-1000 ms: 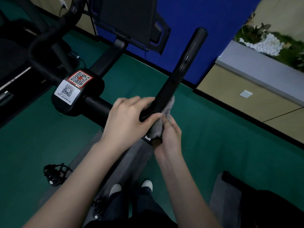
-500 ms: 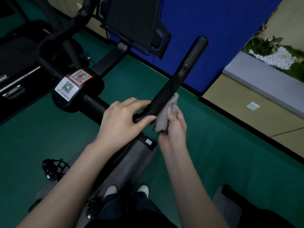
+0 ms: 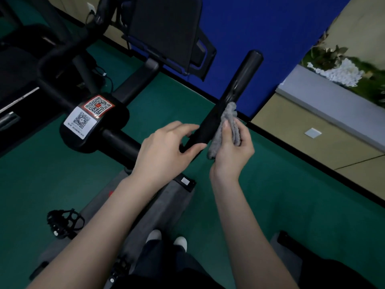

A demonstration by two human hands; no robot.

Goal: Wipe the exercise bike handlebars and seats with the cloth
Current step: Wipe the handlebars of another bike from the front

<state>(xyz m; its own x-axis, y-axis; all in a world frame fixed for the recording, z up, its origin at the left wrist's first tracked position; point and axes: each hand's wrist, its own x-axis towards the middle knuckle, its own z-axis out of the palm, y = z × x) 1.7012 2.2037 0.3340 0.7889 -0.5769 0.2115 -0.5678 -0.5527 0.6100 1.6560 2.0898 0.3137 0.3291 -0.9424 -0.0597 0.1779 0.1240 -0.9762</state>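
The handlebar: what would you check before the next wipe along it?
1. Cloth held firmly in the right hand: ok.
2. Cloth touching the handlebar: ok.
3. Left hand steadying the handlebar below the cloth: ok.
4. Path up to the handlebar's upper end free of obstacles: ok.
5. Cloth clean enough to keep wiping: cannot tell.

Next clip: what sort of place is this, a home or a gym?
Probably a gym or shared fitness room: an exercise bike with handlebar, screen and pedal; QR stickers on it, as on shared gear; another machine at the left.
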